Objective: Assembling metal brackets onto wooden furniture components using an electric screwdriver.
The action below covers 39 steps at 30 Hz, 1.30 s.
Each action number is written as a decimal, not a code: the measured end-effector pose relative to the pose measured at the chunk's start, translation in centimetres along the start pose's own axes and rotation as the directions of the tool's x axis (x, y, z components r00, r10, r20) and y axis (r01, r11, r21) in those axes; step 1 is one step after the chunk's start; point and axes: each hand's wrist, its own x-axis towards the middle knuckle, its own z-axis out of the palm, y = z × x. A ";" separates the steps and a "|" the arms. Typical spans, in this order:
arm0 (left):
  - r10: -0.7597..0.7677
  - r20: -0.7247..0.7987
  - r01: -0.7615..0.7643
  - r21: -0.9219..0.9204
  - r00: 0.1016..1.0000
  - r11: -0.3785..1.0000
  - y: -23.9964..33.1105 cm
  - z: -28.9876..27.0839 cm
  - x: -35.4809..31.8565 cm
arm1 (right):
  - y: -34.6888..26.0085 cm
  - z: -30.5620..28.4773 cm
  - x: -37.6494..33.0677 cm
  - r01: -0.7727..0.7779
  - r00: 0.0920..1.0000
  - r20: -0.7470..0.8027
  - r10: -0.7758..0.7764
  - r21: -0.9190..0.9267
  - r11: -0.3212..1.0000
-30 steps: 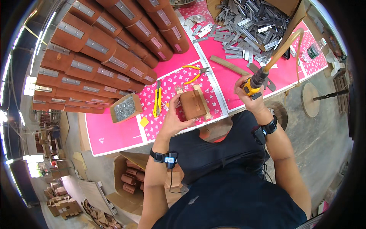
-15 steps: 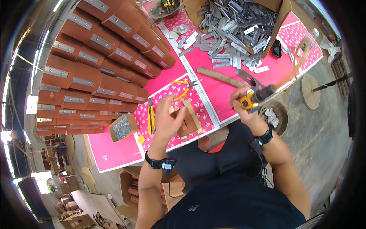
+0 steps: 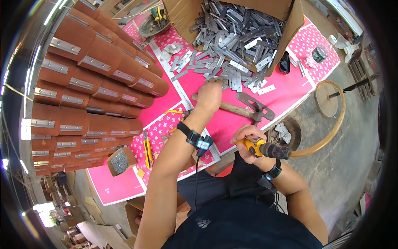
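Observation:
My left hand (image 3: 209,96) reaches over the pink table to the near edge of a pile of flat metal plates (image 3: 236,79). Its fingers are curled down and closed, and the back of the hand hides whatever is in them. My right hand (image 3: 247,139) grips a yellow-and-black power tool (image 3: 275,150) with an amber hose (image 3: 331,139), near the table's front edge. Between the hands lies a hatchet-like hammer (image 3: 238,108) with a wooden handle. Yellow-handled pliers (image 3: 174,111) and a wooden block are partly covered by my left forearm.
Stacked brown clay tiles (image 3: 89,112) with screwed-on metal plates fill the left. A small box of screws (image 3: 120,162) and a yellow utility knife (image 3: 147,152) lie nearby. A cardboard box (image 3: 290,35), a bowl of tools (image 3: 154,25) and a bottle (image 3: 320,54) stand farther back.
My left hand has moved from the wooden block, forward and right to the metal plates, and its fingers have closed. My right hand with the power tool has come lower and nearer to me.

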 end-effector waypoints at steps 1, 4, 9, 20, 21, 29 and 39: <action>-0.035 -0.009 0.034 -0.027 0.999 0.999 -0.1 0.4 0.1 | 0.0 -0.1 0.0 0.012 1.000 0.012 -0.012 -0.020 1.000; -0.093 -0.009 0.092 -0.068 0.996 0.993 0.1 0.4 -0.1 | -0.6 -0.3 0.0 -0.026 1.000 0.009 0.026 -0.016 1.000; -0.071 -0.087 0.074 0.027 0.994 0.997 -0.9 1.1 -0.6 | -0.7 0.5 -0.2 -0.024 0.999 0.021 0.025 -0.003 1.000; -0.324 -0.058 0.075 -0.920 0.944 0.384 -2.0 -11.3 -18.3 | -0.1 0.4 -1.0 0.080 0.993 0.086 -0.075 -0.055 0.995; -0.387 -0.020 0.122 -0.933 0.922 0.338 -2.8 -11.3 -20.2 | 0.0 0.5 -1.1 0.075 0.994 0.087 -0.071 -0.043 0.996; -0.498 -0.062 0.170 -0.897 0.865 0.407 -7.4 -6.6 -24.9 | 0.7 1.3 -0.9 0.060 0.993 0.103 -0.053 -0.071 0.996; -0.493 0.041 0.250 -0.896 0.869 0.366 -6.7 -8.0 -24.3 | 1.1 1.5 -1.5 0.098 0.990 0.114 -0.085 -0.108 0.989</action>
